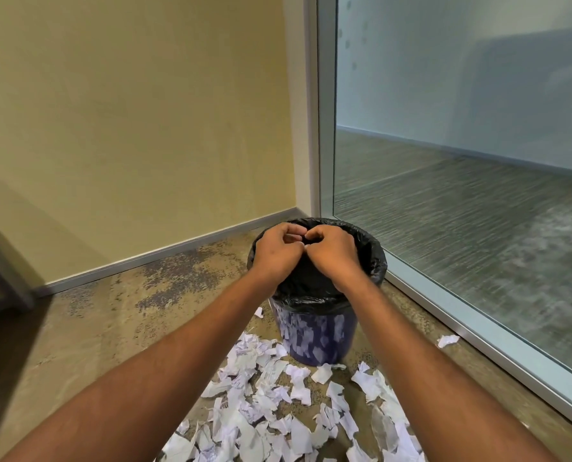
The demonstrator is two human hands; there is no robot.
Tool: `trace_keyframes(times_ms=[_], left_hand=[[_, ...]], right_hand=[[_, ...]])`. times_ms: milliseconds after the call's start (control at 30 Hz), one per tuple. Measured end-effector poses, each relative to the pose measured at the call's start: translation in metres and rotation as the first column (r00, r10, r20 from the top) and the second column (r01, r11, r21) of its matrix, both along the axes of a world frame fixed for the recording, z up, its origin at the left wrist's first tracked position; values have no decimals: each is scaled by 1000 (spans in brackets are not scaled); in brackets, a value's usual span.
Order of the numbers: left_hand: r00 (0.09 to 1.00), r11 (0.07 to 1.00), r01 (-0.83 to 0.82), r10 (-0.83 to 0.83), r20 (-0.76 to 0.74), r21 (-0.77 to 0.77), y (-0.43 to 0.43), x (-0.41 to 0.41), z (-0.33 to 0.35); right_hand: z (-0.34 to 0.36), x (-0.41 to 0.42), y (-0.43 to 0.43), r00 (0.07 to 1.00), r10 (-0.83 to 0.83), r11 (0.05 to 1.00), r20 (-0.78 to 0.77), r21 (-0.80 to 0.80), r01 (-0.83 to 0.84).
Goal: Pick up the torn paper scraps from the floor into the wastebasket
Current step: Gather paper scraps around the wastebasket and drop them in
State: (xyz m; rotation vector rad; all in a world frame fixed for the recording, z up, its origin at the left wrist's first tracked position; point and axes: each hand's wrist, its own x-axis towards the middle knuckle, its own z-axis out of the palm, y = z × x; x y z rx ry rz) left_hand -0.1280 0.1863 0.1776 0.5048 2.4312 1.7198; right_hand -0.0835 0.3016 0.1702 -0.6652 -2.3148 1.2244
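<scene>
A worn carpeted floor (118, 315) meets one yellow wall (128, 111) and one glass partition (461, 161) at a corner. There stands one blue wastebasket (316, 338) lined with one black bag (374, 258). Two hands, left hand (276, 253) and right hand (333, 253), hover touching above its mouth, fingers curled; whether they grip anything cannot be told. Dozens of torn paper scraps (278, 405) litter the floor before the basket, one scrap (447, 340) apart.

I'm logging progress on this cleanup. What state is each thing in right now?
Wastebasket: upright, open, lined with a black bag.
Paper scraps: many scattered on the floor.
Lone scrap: lying by the glass wall.
Left hand: fingers curled, over the basket.
Right hand: fingers curled, touching the left.
</scene>
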Motion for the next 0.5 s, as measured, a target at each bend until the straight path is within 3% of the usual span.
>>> trace_keyframes(times_ms=[200,367,500], left_hand=[[988,981,-93,113,-110,173,-34,30,6],[988,957,-124,143,-55,262,-77,58,5],[987,963,-149,157,-19,226,-115,81,-13]], right_hand=[[19,15,-16,996,25,999,-85,-24,-27],[31,34,-40,989,62,997,-130,54,-56],[32,55,-64,987,134,988,-89,95,-125]])
